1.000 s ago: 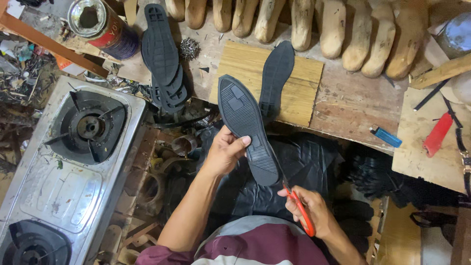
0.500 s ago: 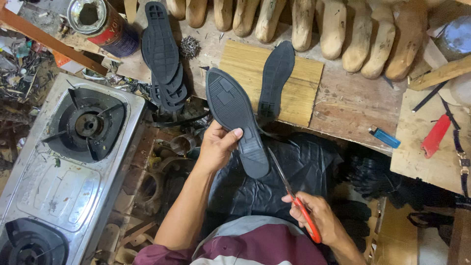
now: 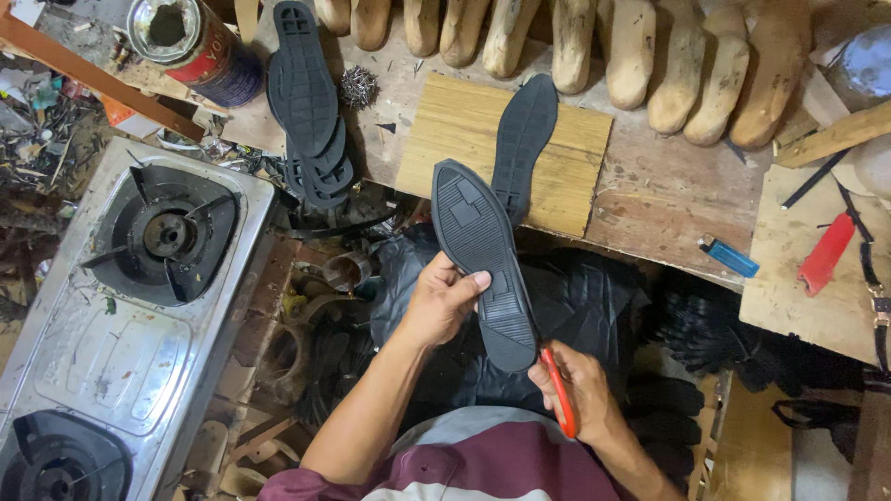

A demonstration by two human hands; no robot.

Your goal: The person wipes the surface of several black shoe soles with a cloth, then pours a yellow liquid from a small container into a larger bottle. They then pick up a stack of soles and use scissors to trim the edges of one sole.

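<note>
Over my lap, just in front of the worktop [image 3: 650, 199], my left hand [image 3: 444, 301] grips a black rubber sole [image 3: 484, 260] by its edge, thumb across the tread, tilting it up so I can see the rim. My right hand [image 3: 577, 394] is closed around a red-handled cutting tool [image 3: 559, 391] at the heel end, its blade hidden behind the sole. Another sole [image 3: 524, 148] lies on a pale board [image 3: 464, 139], a stack of soles [image 3: 306, 111] to its left, wooden lasts [image 3: 640, 56] lined along the back, a gas stove [image 3: 139, 288] at my left.
</note>
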